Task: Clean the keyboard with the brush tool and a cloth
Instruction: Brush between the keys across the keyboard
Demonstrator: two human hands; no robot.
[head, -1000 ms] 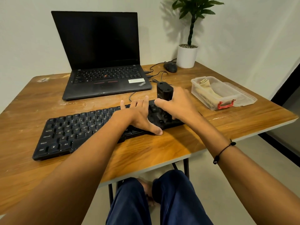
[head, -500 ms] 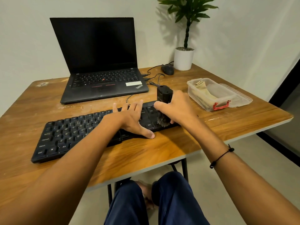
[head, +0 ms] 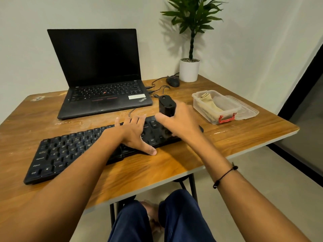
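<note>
While the left hand (head: 135, 132) lies flat on the keyboard (head: 70, 151), the right hand (head: 181, 122) grips the brush tool (head: 166, 105), bristles hidden.

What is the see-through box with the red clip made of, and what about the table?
The box looks like clear plastic: you can see the folded beige cloth through its walls, and its red latch looks plastic too. The table top looks like wood or a wood-look layer, glossy, with brown grain lines and pale scuffs; which one, the picture can't settle.

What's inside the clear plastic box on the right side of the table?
The clear plastic box holds a folded beige cloth leaning along its left wall. Its lid lies beside it. Anything beneath the cloth is hidden.
</note>
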